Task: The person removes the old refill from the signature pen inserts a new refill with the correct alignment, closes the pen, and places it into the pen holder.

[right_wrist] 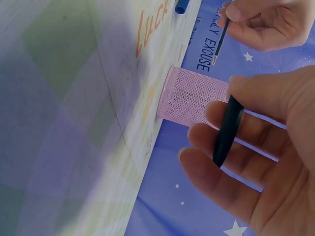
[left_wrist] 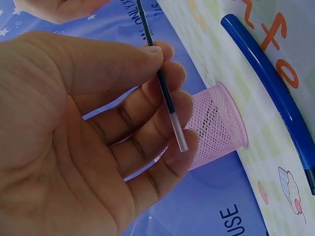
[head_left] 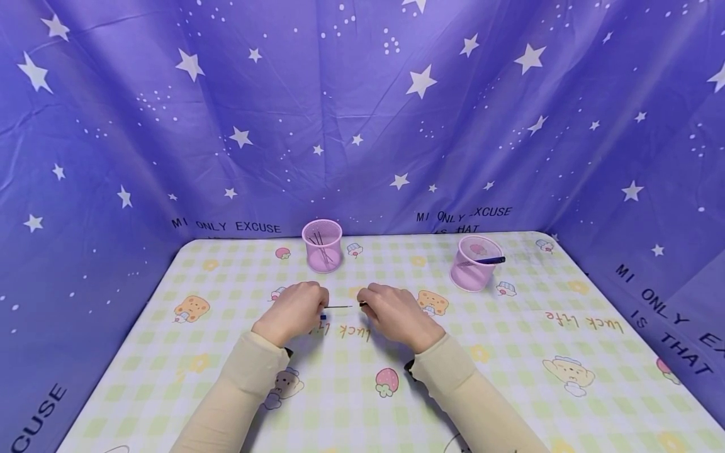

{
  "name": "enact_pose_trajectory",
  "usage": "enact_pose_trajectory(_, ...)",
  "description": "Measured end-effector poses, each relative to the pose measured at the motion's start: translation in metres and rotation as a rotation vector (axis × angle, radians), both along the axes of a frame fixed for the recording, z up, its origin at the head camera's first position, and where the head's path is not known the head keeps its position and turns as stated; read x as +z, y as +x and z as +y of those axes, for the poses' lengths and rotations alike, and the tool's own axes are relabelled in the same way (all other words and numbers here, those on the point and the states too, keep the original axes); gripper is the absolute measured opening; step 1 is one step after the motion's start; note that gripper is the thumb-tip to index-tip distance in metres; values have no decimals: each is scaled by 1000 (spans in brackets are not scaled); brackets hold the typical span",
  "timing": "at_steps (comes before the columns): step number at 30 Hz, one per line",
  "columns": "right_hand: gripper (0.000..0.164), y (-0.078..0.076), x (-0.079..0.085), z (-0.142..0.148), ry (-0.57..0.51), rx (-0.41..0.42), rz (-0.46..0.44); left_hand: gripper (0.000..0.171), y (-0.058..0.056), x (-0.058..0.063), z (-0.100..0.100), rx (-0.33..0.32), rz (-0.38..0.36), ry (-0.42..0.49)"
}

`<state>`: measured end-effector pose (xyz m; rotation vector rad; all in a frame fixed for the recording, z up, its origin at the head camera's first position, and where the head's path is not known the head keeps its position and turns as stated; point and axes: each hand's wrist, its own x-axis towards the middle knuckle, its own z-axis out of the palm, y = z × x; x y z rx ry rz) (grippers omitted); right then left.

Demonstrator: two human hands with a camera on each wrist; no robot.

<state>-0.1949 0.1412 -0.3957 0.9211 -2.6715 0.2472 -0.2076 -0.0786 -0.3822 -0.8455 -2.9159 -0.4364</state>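
Observation:
My left hand (head_left: 296, 309) pinches a thin pen refill (left_wrist: 166, 88) between thumb and fingers. Dark ink fills much of the refill, and its clear end lies across the fingers in the left wrist view. Its narrow tip points toward my right hand (head_left: 399, 314), with a small gap between. That right hand holds a short black tapered pen part (right_wrist: 229, 130), its thumb at one end and fingers curled along it. On the table beside the left hand lies a blue pen barrel (left_wrist: 268, 73), mostly hidden by that hand in the head view.
Behind the left hand stands a pink mesh cup (head_left: 324, 265) with several thin refills in it. Another pink mesh cup (head_left: 463, 278), farther right, holds a dark blue pen (head_left: 490, 260). A checked cloth (head_left: 351, 409) covers the table; a starry purple curtain (head_left: 362, 113) surrounds it.

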Motion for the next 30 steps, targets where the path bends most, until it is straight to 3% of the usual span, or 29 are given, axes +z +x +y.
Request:
enact_pose_trajectory(10, 6, 1, 0, -1, 14, -11, -15, 16, -2, -2, -1, 14, -16, 3)
enact_pose_trajectory(23, 8, 0, 0, -1, 21, -12, -30, 15, -7, -2, -4, 35, 77, -12)
enact_pose_trajectory(30, 9, -1, 1, -1, 22, -12, -24, 16, -10, -4, -6, 25, 71, -2)
